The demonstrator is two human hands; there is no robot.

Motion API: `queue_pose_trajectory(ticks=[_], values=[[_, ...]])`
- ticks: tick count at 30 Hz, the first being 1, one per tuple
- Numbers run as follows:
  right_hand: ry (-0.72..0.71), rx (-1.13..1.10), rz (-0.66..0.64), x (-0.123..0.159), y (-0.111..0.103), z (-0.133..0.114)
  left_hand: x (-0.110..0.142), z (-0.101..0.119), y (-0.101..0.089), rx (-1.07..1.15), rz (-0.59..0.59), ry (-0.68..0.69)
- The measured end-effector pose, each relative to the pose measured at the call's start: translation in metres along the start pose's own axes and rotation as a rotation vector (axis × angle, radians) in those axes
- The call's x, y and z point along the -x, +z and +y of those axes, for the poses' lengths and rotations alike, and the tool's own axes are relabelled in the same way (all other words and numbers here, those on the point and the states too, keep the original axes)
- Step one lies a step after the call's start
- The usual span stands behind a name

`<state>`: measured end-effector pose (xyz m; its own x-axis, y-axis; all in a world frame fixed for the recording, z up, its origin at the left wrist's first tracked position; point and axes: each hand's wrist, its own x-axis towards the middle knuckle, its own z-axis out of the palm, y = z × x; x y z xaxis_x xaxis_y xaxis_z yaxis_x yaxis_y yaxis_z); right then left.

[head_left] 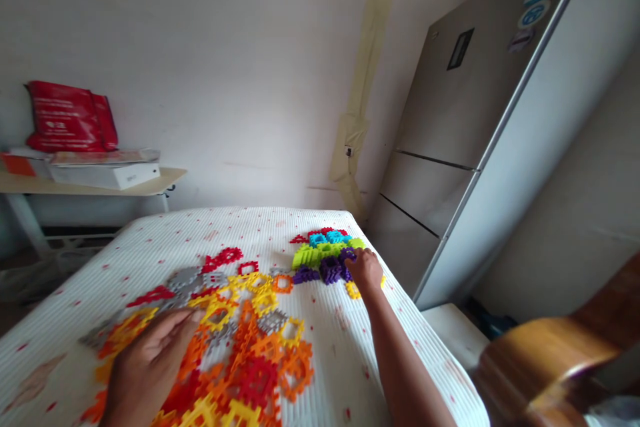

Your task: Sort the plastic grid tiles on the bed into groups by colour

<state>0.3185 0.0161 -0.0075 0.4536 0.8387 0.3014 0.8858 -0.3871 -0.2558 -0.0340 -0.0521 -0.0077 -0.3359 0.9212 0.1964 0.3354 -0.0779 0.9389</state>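
My left hand (157, 353) is over the near left of the table, thumb and fingertips drawn together beside a yellow interlocking plastic piece (217, 315). Whether anything is pinched in it is hidden. At the far right, my right hand (367, 269) has its fingers curled at a purple interlocking piece (349, 257). Next to that are a purple block built of such pieces (330, 271), a lime-green row (320, 255), and turquoise pieces (327, 238). Around my left hand lies a loose heap of orange pieces (296, 370), with red, yellow and grey ones mixed in.
The table wears a white ribbed cloth (333, 353) with red spots. A tall fridge (435, 127) stands beyond its right side, a brown wooden chair (545, 353) at the near right. On a side table (173, 180) at left sit a white box (107, 173) and a red bag (70, 117).
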Motion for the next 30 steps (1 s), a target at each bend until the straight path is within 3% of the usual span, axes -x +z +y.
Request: queue_pose_trajectory(ticks=[9, 21, 26, 28, 30], values=[[0.0, 0.041, -0.017, 0.003, 0.008, -0.001, -0.003, -0.009, 0.002, -0.005, -0.001, 0.119], [-0.032, 0.057, -0.01, 0.006, 0.005, -0.005, -0.003, -0.012, 0.0, -0.008, -0.028, 0.093], [-0.157, -0.088, 0.11, 0.014, -0.014, -0.01, 0.004, 0.001, -0.027, -0.087, -0.062, 0.175], [-0.299, -0.213, 0.021, 0.026, -0.021, -0.013, 0.008, -0.003, -0.048, -0.193, -0.125, 0.272], [-0.489, -0.337, -0.165, 0.046, -0.023, -0.015, 0.013, -0.018, -0.069, -0.321, -0.181, 0.38]])
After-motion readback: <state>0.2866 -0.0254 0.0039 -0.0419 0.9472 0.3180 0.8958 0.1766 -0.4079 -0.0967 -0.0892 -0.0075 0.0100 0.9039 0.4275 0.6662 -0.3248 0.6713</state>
